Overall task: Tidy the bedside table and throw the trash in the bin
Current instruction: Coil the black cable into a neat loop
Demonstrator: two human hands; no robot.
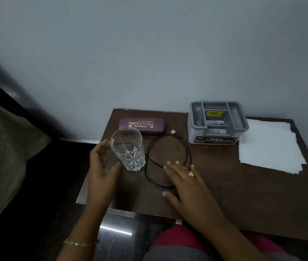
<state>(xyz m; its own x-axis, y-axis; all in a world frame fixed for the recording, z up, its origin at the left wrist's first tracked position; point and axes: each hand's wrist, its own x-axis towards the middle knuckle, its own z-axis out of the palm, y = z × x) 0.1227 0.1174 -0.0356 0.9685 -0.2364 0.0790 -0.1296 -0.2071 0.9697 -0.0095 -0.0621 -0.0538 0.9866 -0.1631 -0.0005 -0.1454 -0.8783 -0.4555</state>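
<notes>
- Head view: left hand (102,166) is spread wide, palm turned toward the right hand, fingers loosely curved and holding nothing.
- An empty glass (127,149) stands upright just beside its fingertips and thumb; whether they touch it cannot be told.
- Right hand (185,183) lies flat, palm down, fingers splayed, gripping nothing.
- A black USB cable (187,150) loops under and beyond its fingertips.
- Beyond the left hand, past the glass, lies a purple spectacle case (141,126).
- Beyond the right hand stands a grey organiser (217,123); a stack of white paper (268,146) lies off to its right.
- Everything rests on the brown bedside table (243,194).
</notes>
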